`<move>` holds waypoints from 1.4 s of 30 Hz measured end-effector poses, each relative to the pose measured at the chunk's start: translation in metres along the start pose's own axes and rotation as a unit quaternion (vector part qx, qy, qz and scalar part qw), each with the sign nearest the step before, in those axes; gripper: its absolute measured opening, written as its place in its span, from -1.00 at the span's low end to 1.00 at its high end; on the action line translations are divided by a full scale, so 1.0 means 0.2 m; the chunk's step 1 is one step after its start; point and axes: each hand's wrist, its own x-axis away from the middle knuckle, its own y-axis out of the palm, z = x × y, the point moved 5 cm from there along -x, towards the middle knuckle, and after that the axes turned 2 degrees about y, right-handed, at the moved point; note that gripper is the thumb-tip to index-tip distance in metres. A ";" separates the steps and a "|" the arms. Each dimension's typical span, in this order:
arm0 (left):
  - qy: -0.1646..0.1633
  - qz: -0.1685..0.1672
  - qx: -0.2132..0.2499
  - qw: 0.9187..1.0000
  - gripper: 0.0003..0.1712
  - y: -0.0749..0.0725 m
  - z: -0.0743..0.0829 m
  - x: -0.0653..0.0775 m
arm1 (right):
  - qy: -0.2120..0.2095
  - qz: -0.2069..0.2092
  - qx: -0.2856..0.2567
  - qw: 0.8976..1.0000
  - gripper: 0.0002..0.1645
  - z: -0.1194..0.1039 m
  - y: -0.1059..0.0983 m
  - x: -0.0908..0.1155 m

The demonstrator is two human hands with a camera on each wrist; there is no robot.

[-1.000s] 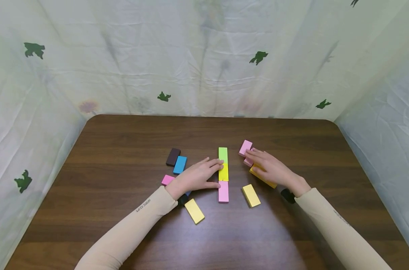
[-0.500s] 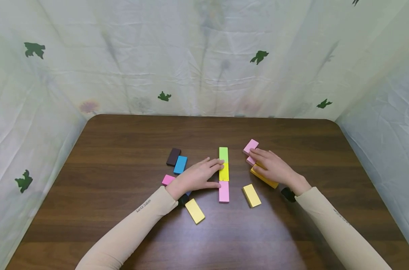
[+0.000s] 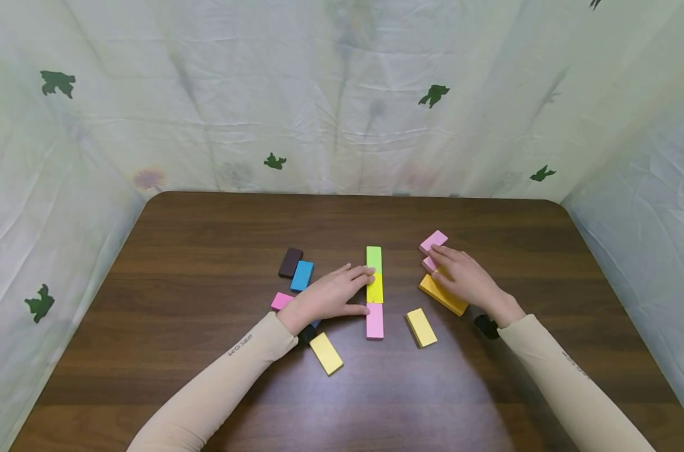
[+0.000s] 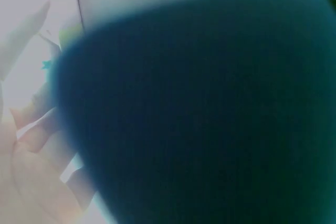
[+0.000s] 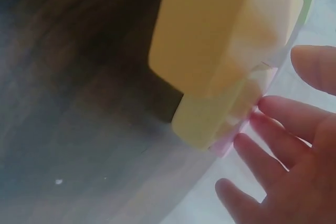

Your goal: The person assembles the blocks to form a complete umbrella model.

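Note:
In the head view, green (image 3: 374, 258), yellow (image 3: 375, 290) and pink (image 3: 374, 321) blocks lie end to end. My left hand (image 3: 331, 295) rests against this row, fingertips at the yellow block and thumb tip at the pink block's left edge. My right hand (image 3: 466, 279) reaches with extended fingers over two other pink blocks; its fingertips touch the farther pink block (image 3: 433, 241), while the nearer pink block (image 3: 429, 264) is partly hidden. Beneath that hand lies an orange-yellow block (image 3: 442, 296). A dark blur covers most of the left wrist view.
Left of the row lie a dark brown block (image 3: 290, 262), a blue block (image 3: 302, 276) and a hot-pink block (image 3: 281, 301). Pale yellow blocks lie on the near side, one left (image 3: 326, 354) and one right (image 3: 421, 328). Curtains surround the brown table (image 3: 218, 226).
The two pink blocks at my right hand have slid to the right and turned, with that hand moving slightly right too. My left hand and the block row stay in place.

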 end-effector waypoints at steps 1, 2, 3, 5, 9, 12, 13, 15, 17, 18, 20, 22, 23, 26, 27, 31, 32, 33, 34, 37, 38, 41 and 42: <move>-0.001 -0.001 0.000 1.000 -0.27 0.00 0.00 0.00 | 0.003 -0.002 -0.004 1.000 -0.36 0.00 0.00 0.00; -0.002 -0.002 0.000 1.000 -0.27 0.00 0.00 0.00 | 0.003 0.000 -0.009 1.000 -0.36 0.00 0.00 0.01; -0.003 -0.003 0.000 1.000 -0.26 0.00 0.00 0.00 | 0.004 0.000 -0.015 1.000 -0.36 0.00 0.00 0.01; -0.004 -0.004 0.000 1.000 -0.26 0.00 0.00 0.00 | 0.004 0.004 -0.028 1.000 -0.35 0.00 0.00 0.02; -0.002 -0.003 -0.001 1.000 -0.26 0.00 0.00 0.00 | 0.000 0.017 -0.049 0.999 -0.37 -0.01 -0.01 0.05; 0.001 0.000 -0.001 1.000 -0.27 0.00 0.00 0.00 | -0.008 0.027 -0.054 0.998 -0.41 -0.03 -0.01 0.08; 0.001 0.001 0.000 1.000 -0.27 0.00 0.00 0.00 | -0.011 0.028 -0.053 0.998 -0.42 -0.03 -0.01 0.09; 0.000 0.001 0.000 1.000 -0.27 0.00 0.00 0.00 | -0.023 0.032 -0.051 0.998 -0.44 -0.05 -0.01 0.11; -0.002 0.000 0.000 1.000 -0.27 0.00 0.00 0.00 | -0.034 0.036 -0.050 0.998 -0.48 -0.06 -0.01 0.12; -0.003 -0.001 0.000 1.000 -0.27 0.00 0.00 0.00 | -0.041 0.039 -0.048 0.997 -0.49 -0.07 -0.01 0.13; -0.004 -0.001 0.000 1.000 -0.27 0.00 0.00 0.00 | -0.055 0.045 -0.046 0.996 -0.53 -0.08 -0.01 0.14; -0.006 -0.003 0.000 1.000 -0.27 0.00 0.00 0.00 | -0.064 0.050 -0.043 0.996 -0.56 -0.09 0.00 0.15; -0.006 -0.004 0.000 1.000 -0.27 0.00 0.00 0.00 | -0.068 0.052 -0.042 0.995 -0.57 -0.09 0.00 0.16; -0.006 -0.005 -0.001 1.000 -0.27 0.00 0.00 0.00 | -0.078 0.058 -0.038 0.995 -0.58 -0.10 0.01 0.16; -0.006 -0.004 -0.001 1.000 -0.27 0.00 0.00 0.00 | -0.081 0.058 -0.037 0.994 -0.58 -0.11 0.02 0.16; -0.002 0.000 -0.003 1.000 -0.28 -0.01 0.01 0.01 | -0.093 0.052 -0.034 0.994 -0.55 -0.13 0.03 0.15; 0.000 0.001 -0.003 1.000 -0.28 -0.01 0.01 0.01 | -0.093 0.047 -0.032 0.994 -0.54 -0.14 0.03 0.15; 0.001 0.003 -0.004 1.000 -0.29 -0.01 0.01 0.01 | -0.092 0.043 -0.032 0.994 -0.53 -0.14 0.04 0.14; 0.002 0.004 -0.005 1.000 -0.29 -0.01 0.01 0.01 | -0.091 0.039 -0.031 0.995 -0.52 -0.15 0.04 0.14; 0.005 0.007 -0.006 1.000 -0.29 -0.01 0.01 0.01 | -0.086 0.029 -0.029 0.995 -0.49 -0.16 0.05 0.14; 0.005 0.007 -0.005 1.000 -0.29 -0.01 0.01 0.01 | -0.085 0.027 -0.029 0.996 -0.48 -0.16 0.05 0.13; 0.006 0.008 -0.004 1.000 -0.29 -0.01 0.01 0.01 | -0.085 0.023 -0.031 0.996 -0.46 -0.17 0.05 0.13; 0.006 0.008 -0.004 1.000 -0.28 -0.01 0.01 0.01 | -0.087 0.024 -0.032 0.995 -0.46 -0.17 0.06 0.12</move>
